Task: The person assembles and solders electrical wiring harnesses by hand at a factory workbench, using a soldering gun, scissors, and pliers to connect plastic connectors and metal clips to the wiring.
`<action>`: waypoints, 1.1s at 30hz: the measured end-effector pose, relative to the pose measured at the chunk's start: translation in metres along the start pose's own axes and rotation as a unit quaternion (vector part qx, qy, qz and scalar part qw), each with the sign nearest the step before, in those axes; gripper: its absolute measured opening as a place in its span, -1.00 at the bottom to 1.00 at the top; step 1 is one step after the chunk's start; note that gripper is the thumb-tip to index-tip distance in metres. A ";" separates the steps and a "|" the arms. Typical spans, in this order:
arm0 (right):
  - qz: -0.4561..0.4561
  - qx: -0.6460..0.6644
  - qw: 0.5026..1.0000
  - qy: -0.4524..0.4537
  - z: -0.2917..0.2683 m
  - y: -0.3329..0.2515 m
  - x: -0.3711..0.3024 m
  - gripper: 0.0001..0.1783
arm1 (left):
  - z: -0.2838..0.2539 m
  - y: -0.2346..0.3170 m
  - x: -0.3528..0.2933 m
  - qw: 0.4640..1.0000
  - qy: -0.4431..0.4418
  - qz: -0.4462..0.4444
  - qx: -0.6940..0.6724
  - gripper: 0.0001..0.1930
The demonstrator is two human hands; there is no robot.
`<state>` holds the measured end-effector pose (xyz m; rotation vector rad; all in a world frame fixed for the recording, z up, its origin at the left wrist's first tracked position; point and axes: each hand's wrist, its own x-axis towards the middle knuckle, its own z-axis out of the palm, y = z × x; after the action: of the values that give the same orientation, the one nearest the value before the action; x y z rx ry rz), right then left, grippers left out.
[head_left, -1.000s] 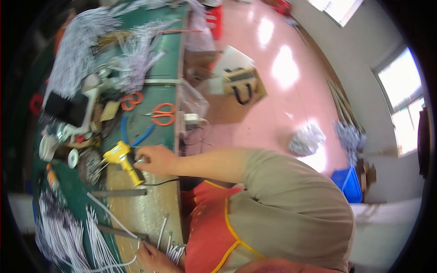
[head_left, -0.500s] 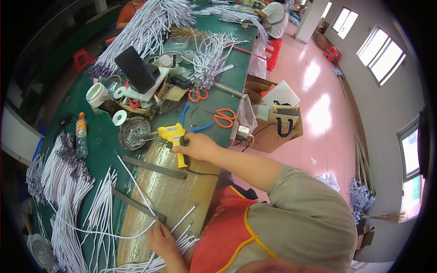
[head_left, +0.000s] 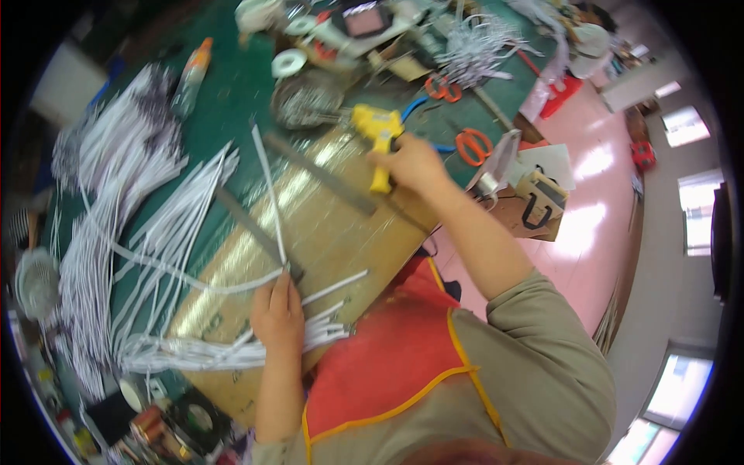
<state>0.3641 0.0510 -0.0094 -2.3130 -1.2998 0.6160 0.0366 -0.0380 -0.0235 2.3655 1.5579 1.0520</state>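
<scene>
Right hand [head_left: 417,164] gripping a yellow glue gun [head_left: 377,125], left hand [head_left: 279,311] pinching white strands [head_left: 268,184].
The gun sits in the right hand's fingers, its nozzle pointing left toward a dark dish [head_left: 304,102] on the green surface [head_left: 226,108]. From the left hand's fingertips, nearer the person and well apart from the gun, one strand runs straight away while another curves left.

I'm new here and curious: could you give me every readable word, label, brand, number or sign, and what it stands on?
None can be read.
Yellow gun-shaped tool: any marking is too blurred.
Orange-capped bottle: any label is too blurred.
Tan bag: any print is too small.
</scene>
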 end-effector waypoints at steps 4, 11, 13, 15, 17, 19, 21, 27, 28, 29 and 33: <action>-0.030 0.179 0.983 -0.005 -0.008 0.007 -0.012 -0.45 | 0.002 -0.001 0.005 1.000 0.006 0.008 0.009 -0.78; -0.097 0.509 0.842 -0.148 0.000 0.015 -0.076 -0.50 | -0.004 -0.005 0.002 0.999 -0.022 -0.027 -0.010 -0.78; -0.070 0.531 0.814 -0.226 0.000 0.008 -0.098 -0.44 | -0.002 -0.007 0.002 0.999 -0.022 -0.031 -0.014 -0.78; -0.061 0.540 0.797 -0.262 0.009 0.021 -0.112 -0.42 | -0.001 -0.007 0.002 1.000 -0.017 -0.018 -0.015 -0.78; -0.067 0.516 0.794 -0.315 0.011 0.026 -0.123 -0.32 | -0.001 -0.008 0.002 1.000 -0.016 -0.018 -0.016 -0.77; -0.077 0.503 0.787 -0.348 0.014 0.029 -0.130 -0.41 | 0.000 -0.009 0.001 1.000 -0.016 -0.017 -0.016 -0.77; -0.088 0.474 0.777 -0.406 0.013 0.031 -0.134 -0.54 | 0.003 -0.012 0.000 1.000 0.006 0.010 -0.005 -0.76; -0.016 0.449 0.773 -0.448 -0.001 0.059 -0.135 -0.50 | 0.003 -0.012 0.000 1.000 0.007 0.010 0.002 -0.77; -0.022 0.434 0.782 -0.447 -0.002 0.063 -0.135 -0.48 | 0.003 -0.012 0.000 1.000 0.005 0.011 0.002 -0.77; -0.021 0.436 0.781 -0.446 -0.002 0.067 -0.134 -0.48 | 0.003 -0.012 0.000 1.000 0.005 0.012 0.002 -0.78; -0.099 0.406 0.804 -0.422 0.008 0.069 -0.140 -0.35 | 0.006 -0.010 0.001 1.000 0.020 0.017 0.010 -0.78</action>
<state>0.3417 -0.1024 -0.0292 -1.1620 -1.1920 1.8258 0.0327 -0.0309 -0.0321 2.4078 1.5530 1.1034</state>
